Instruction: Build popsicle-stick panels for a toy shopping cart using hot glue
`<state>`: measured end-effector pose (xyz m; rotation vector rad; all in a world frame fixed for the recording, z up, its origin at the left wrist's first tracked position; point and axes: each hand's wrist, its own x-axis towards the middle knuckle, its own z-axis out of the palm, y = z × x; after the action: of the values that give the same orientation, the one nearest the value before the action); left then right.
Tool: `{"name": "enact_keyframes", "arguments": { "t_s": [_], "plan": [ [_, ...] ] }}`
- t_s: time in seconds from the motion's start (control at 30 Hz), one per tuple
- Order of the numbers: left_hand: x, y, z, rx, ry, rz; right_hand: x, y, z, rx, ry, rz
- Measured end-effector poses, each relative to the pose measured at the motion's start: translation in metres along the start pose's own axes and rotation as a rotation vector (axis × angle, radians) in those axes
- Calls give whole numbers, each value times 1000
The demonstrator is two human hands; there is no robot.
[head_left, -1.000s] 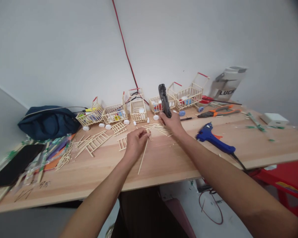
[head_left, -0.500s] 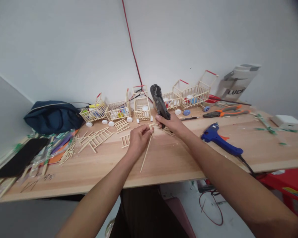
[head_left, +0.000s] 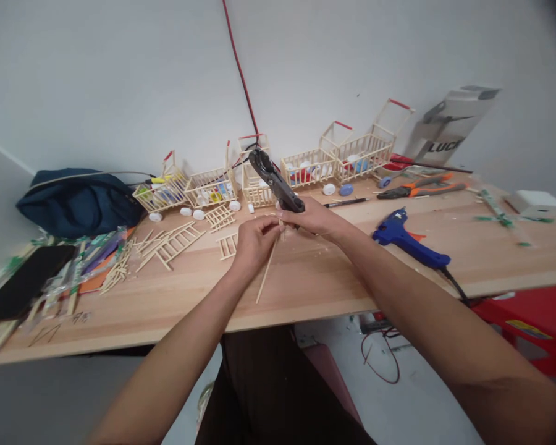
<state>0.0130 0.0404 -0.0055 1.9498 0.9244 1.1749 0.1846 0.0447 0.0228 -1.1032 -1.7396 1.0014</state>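
Note:
My left hand is closed, thumb and fingertips pinching near the upper end of a thin wooden stick that slants down toward the table's front edge. My right hand wraps round a black plier-like hand tool, whose thick end points up and to the left. Its exact kind does not show. Both hands' fingertips nearly meet above the table, with small stick ends between them partly hidden. Ladder-like stick frames lie left of my left hand, a smaller one close beside it.
Several small stick-built carts stand along the wall. A blue glue gun and orange-handled pliers lie to the right. At the left are a dark blue bag, a black flat slab and loose sticks.
The black tool has swung left and its lower part has come closer to my left fingertips. My right hand has moved toward my left hand. The view has shifted slightly.

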Motion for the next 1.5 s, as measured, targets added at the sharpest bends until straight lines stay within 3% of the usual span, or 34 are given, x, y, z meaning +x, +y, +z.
{"name": "enact_keyframes", "arguments": {
  "t_s": [0.7, 1.27, 1.5],
  "plan": [
    [1, 8, -2, -34, -22, -33, 2, 4, 2, 141, 2, 33],
    [0, 8, -2, 47, -4, -18, 2, 4, 2, 30, 9, 45],
    [-3, 12, -1, 112, 21, -15, 1, -4, 3, -61, 35, -15]
  ]
}}
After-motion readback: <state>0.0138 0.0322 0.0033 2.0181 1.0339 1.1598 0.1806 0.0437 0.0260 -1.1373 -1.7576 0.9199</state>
